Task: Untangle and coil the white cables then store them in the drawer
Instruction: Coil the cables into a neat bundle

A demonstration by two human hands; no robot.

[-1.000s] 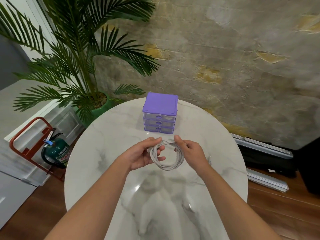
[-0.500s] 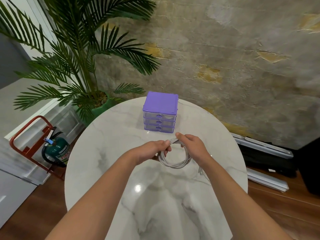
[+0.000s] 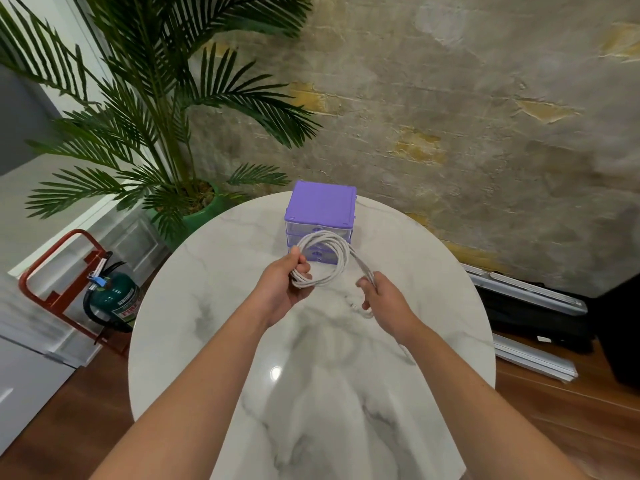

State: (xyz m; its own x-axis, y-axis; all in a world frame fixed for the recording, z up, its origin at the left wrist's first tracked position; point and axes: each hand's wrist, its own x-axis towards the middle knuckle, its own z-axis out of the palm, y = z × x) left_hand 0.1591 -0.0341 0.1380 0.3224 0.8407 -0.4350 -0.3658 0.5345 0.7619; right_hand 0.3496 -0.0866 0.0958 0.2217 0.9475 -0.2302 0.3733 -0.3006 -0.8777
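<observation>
Two bare hands of mine reach out over a round white marble table [image 3: 194, 306], seen from above. My left hand [image 3: 282, 287] grips the near left side of a coil of white cable [image 3: 320, 259], fingers and thumb curled round the bundled loops, so the coil stands up off the table in front of the drawers. From the coil's right side a strand runs down and to the right into my right hand [image 3: 382, 299], whose fingers are curled round it; a short bit of loose cable shows just below that hand, close to the tabletop. Just beyond the coil, at the far edge of the table, sits a small purple drawer unit [image 3: 320, 202] with clear drawer fronts, all pushed in; the coil overlaps its lower drawers in this view. Far left, behind the table, stands a palm in a green pot [image 3: 204, 216]. On the floor to the left is a green fire extinguisher [image 3: 112, 297] in a red metal stand [image 3: 45, 268].
</observation>
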